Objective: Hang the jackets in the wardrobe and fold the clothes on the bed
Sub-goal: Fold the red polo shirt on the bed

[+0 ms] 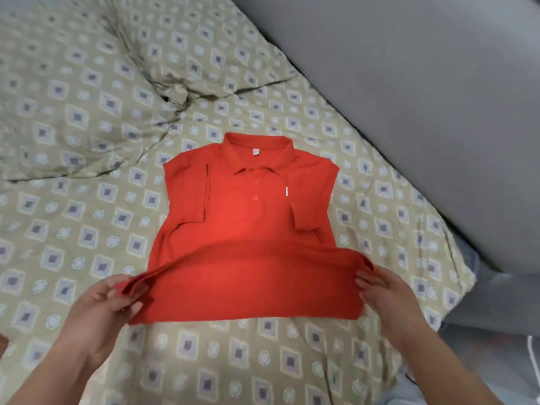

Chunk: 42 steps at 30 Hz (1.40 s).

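A red polo shirt (248, 206) lies face up in the middle of the bed (233, 361), collar (257, 153) pointing away from the person, smoothed flat so the folds come out square. Both short sleeves are turned in over the chest, one (190, 197) on the left side and one (309, 211) on the right, which narrows the shirt to a tidy rectangle.

The bottom hem (248, 249) is raised off the sheet and stretched taut between the two hands. The left hand (108, 299) pinches the left corner, its fingers (117, 283) curled over bunched cloth with the thumb beneath. The right hand (385, 293) holds the right corner, its fingers (368, 283) closed on the edge. Gripping both corners at once keeps the hem straight and level, so the lower part can swing up over the chest without skewing.

My judgement is that this is the cross fold of the shirt, halfway through: the lower part is doubled back, but the hem is not yet laid down toward the collar.

A pillow (73, 83) in the same patterned cloth sits well apart at the far left. A grey padded surface (409, 83) runs along the bed's right edge.
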Motion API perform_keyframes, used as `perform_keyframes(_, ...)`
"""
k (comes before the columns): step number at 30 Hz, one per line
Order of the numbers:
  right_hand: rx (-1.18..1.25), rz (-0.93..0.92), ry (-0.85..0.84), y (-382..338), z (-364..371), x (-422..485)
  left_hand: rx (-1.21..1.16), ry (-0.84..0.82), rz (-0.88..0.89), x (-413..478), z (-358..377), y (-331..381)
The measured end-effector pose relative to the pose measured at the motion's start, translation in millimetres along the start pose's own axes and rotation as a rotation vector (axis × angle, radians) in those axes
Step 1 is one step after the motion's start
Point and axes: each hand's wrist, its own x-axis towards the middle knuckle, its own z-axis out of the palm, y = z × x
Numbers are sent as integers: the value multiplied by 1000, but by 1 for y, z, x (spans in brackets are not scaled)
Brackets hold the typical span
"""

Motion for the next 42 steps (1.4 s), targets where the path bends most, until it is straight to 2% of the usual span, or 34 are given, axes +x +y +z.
perform_keyframes(3, -55, -102, 52, -31, 24, 43, 52, 110, 84, 42, 32, 19)
perform_keyframes(7, 150, -46, 73, -73, 47, 104, -102, 243, 147, 97, 68, 56)
perform_keyframes(9, 162, -61, 67, -98, 59, 132, -115, 285, 188, 124, 86, 77)
perform_keyframes(12, 199, -71, 18, -134, 80, 170, -136, 274, 194, 162, 117, 109)
perform_keyframes(18, 237, -65, -73, -175, 122, 221, -143, 105, 208, 222, 167, 159)
perform_keyframes(20, 147, -97, -90, -170, 127, 221, -69, 59, 229, 227, 169, 155)
perform_keyframes(21, 64, -139, -71, -163, 127, 217, 39, 97, 273, 224, 166, 146)
perform_keyframes(23, -232, -282, 45, -137, 120, 201, 401, 282, 372, 208, 152, 119)
perform_keyframes(25, -518, -358, 171, -100, 105, 178, 637, 423, 369, 188, 128, 82)
perform_keyframes(27, -605, -283, 197, -62, 89, 151, 680, 426, 267, 161, 105, 47)
perform_keyframes(29, -603, -163, 123, -31, 79, 128, 706, 329, 201, 139, 89, 25)
perform_keyframes(31, -509, -5, 11, -13, 75, 114, 687, 244, 155, 130, 77, 16)
perform_keyframes(33, -322, 141, -90, -5, 75, 103, 573, 167, 33, 125, 72, 17)
perform_keyframes(35, -122, 193, -106, -9, 77, 95, 427, 83, -88, 119, 71, 23)
perform_keyframes(37, -3, 157, -43, -20, 77, 89, 280, 82, -86, 112, 72, 32)
perform_keyframes(42, -57, -47, 107, -64, 67, 61, 87, 218, 116, 80, 75, 63)
